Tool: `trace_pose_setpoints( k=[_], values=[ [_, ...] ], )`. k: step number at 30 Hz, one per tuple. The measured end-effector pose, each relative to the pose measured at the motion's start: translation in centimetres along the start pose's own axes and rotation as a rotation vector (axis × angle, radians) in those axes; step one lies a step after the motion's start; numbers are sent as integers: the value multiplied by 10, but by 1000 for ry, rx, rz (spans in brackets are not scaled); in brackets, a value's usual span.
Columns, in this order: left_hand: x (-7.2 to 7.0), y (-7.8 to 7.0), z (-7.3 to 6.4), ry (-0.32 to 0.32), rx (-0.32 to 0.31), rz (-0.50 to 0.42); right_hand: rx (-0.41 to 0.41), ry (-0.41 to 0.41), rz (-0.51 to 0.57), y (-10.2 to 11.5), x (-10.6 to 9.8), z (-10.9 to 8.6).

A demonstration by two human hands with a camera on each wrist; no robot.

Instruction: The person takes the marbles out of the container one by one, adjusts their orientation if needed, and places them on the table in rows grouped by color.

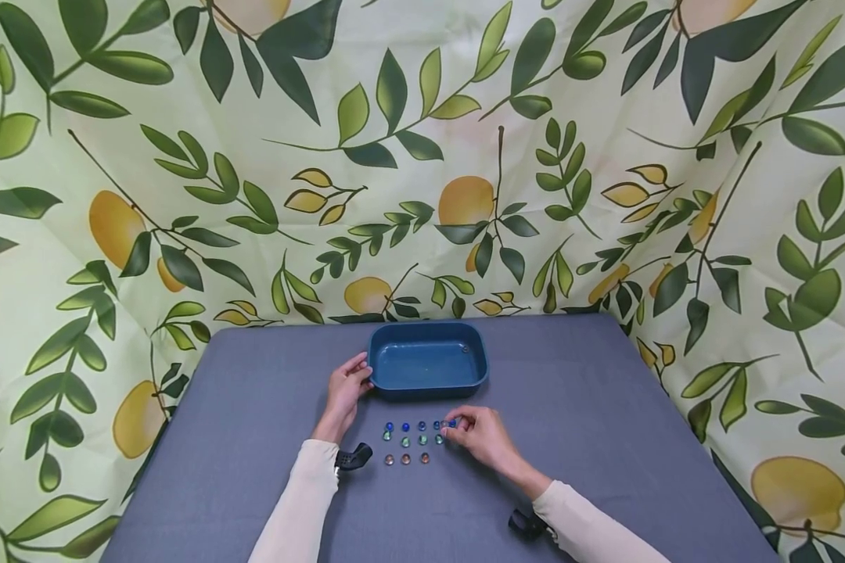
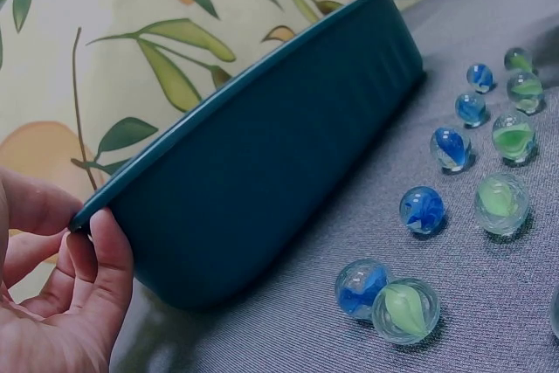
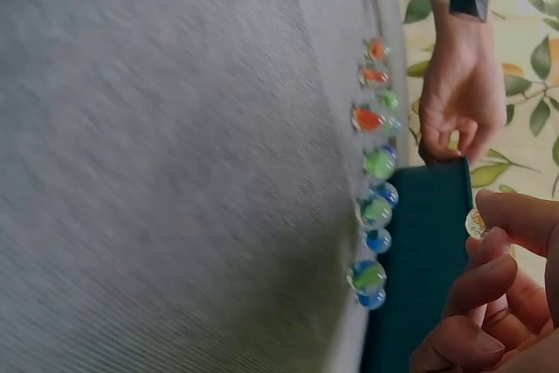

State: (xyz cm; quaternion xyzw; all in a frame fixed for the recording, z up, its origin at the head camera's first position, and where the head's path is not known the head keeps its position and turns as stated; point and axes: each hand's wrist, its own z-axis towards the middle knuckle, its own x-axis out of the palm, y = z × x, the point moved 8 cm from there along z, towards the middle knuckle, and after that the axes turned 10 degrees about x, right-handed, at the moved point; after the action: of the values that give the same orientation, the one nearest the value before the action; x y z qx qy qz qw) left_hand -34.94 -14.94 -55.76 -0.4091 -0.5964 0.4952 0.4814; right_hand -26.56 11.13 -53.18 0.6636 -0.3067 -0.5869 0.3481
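Note:
A teal-blue rectangular tub (image 1: 428,391) stands toward the back of the table. My left hand (image 1: 343,397) pinches its rim at the left end, thumb and fingers on either side in the left wrist view. Between the thumb and fingertips of my right hand (image 1: 487,439) is a clear glass marble (image 3: 476,223) with an orange tint, lifted above the table at the right end of the marble rows. Loose marbles lie in front of the tub: a row of blue marbles (image 2: 451,148), a row of green marbles (image 2: 513,137) close beside them, and three orange marbles (image 1: 406,460) nearer me.
Grey-blue cloth covers the table (image 1: 267,407). A leaf-and-fruit patterned curtain (image 1: 408,195) hangs right behind the tub and along both sides. Inside the tub, a small round spot (image 1: 465,349) shows near the back right corner. Black bands sit on both wrists.

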Motion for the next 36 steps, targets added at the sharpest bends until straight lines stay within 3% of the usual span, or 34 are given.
trace_pose_setpoints(
  k=[9,36],
  values=[
    [0,0,1,5,-5,-5,17,73,-47,-9,16,-13],
    [1,-2,0,0,-17,12,22,79,-180,-18,28,-19]
  ],
)
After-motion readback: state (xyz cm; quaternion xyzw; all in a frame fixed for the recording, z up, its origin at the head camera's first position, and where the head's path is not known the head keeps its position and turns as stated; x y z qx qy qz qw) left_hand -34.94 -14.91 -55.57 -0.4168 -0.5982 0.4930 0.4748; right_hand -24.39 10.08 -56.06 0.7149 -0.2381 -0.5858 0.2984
